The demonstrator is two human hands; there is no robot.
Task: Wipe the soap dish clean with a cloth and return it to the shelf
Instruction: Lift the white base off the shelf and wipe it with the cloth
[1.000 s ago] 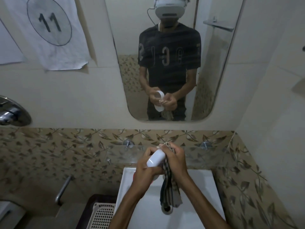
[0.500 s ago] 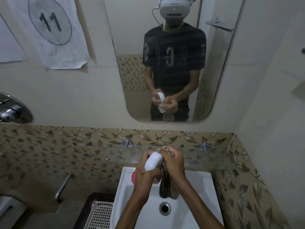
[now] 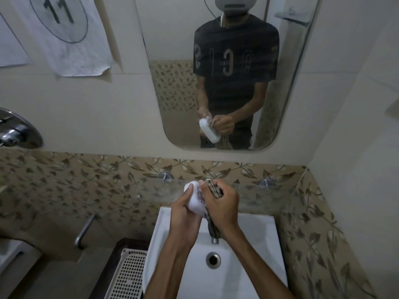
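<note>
My left hand grips a white soap dish with a purple print, held on edge above the back of the sink. My right hand is closed around a striped brown cloth and presses it against the dish's right side; the cloth's tail hangs down toward the tap. Just behind my hands runs the glass shelf, fixed to the leaf-patterned tiles by two metal pegs. The mirror shows the same grip from the front.
A white sink with a round drain lies below my hands. A white perforated basket stands left of it. A chrome handle and a wall valve are on the left wall. The right wall is close.
The dish has turned in my left hand, now showing its printed face. The cloth's hanging tail is shorter, bunched more in my right hand. The view has shifted slightly.
</note>
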